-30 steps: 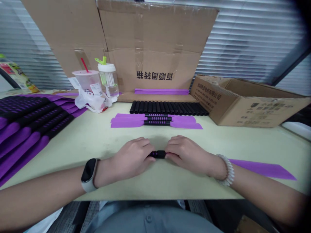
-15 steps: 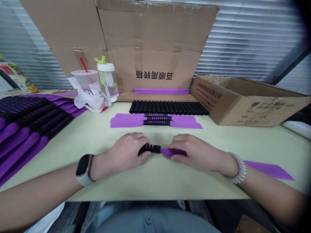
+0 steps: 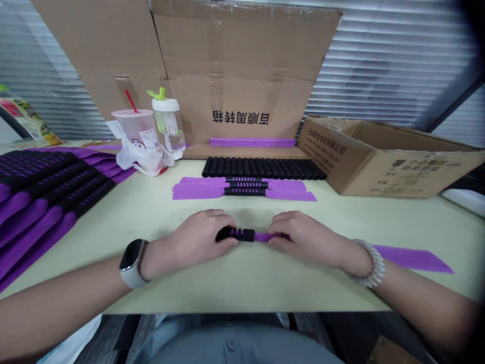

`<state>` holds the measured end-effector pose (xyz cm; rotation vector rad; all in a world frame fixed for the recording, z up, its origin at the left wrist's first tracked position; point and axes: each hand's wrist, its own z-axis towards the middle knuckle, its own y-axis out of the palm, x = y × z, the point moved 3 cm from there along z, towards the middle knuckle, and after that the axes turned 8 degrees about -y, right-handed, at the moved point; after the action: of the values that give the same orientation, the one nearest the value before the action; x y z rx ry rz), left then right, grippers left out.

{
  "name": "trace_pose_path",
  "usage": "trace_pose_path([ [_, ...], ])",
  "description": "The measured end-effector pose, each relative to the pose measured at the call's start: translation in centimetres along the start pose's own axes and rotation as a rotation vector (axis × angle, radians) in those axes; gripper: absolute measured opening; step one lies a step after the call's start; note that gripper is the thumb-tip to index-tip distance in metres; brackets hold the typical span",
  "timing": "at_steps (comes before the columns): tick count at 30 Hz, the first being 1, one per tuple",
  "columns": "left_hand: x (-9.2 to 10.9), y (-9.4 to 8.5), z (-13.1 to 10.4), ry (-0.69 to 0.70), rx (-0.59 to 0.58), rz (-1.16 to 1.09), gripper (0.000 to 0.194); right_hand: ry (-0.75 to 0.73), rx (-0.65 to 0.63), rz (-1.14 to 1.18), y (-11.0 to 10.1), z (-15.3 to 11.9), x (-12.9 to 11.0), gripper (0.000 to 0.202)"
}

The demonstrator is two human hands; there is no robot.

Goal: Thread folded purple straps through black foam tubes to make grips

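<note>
My left hand is closed around a black slotted sleeve, with purple showing through its slots. Out of the sleeve's right end comes a purple strap, pinched by my right hand. The strap's loose tail passes under my right forearm and lies on the table to the right. Just beyond my hands rest several purple straps with black sleeves around their middles. Behind these lies a row of bare black sleeves. My fingers hide the sleeve's left part.
A big pile of sleeved purple straps covers the table's left side. Flat purple straps are stacked against the upright cardboard. An open cardboard box stands right. A bagged cup and a water bottle stand back left.
The strap between my hands is now flatter and straighter. My left hand and the sleeve have shifted slightly right, and the strap's tail has drawn a little to the left.
</note>
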<state>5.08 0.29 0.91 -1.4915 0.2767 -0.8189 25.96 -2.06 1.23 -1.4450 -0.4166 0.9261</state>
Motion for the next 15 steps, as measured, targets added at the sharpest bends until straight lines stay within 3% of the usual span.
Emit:
trace_pose_path([
  [15,0.25,0.31,-0.12,0.093,-0.002,-0.087,0.011,-0.069,0.028,-0.094,0.16,0.16,-0.72,0.019],
])
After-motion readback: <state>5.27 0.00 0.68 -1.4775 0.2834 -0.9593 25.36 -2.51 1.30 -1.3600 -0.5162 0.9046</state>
